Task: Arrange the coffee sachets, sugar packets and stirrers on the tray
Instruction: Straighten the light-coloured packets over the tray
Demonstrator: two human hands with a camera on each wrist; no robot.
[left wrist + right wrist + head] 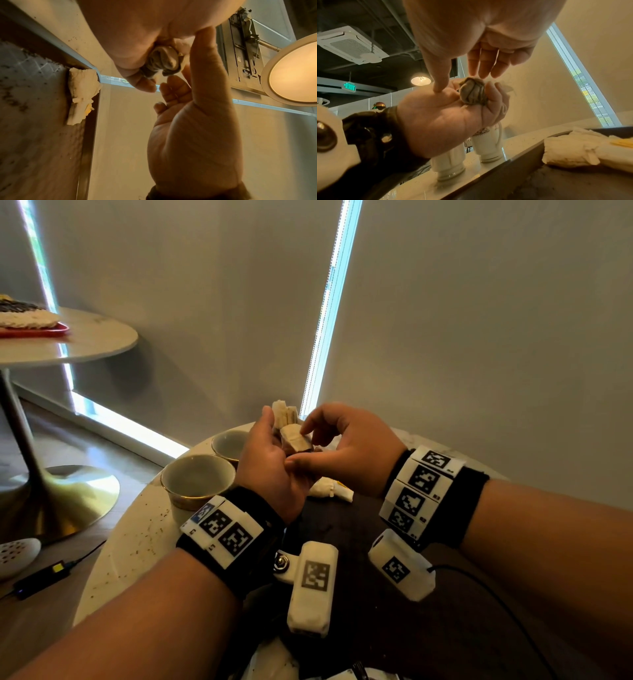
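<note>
Sachets [294, 440], two or three, sit cupped in our left hand [270, 463]; our right hand [337, 450] hovers relaxed, its fingertips [481, 73] over the darkest one. Two more sachets [583, 151] lie at the far edge of the dark tray [445, 628]. Two cups [197, 481] stand left on the round speckled table [130, 546], by blinds [479, 337].
</note>
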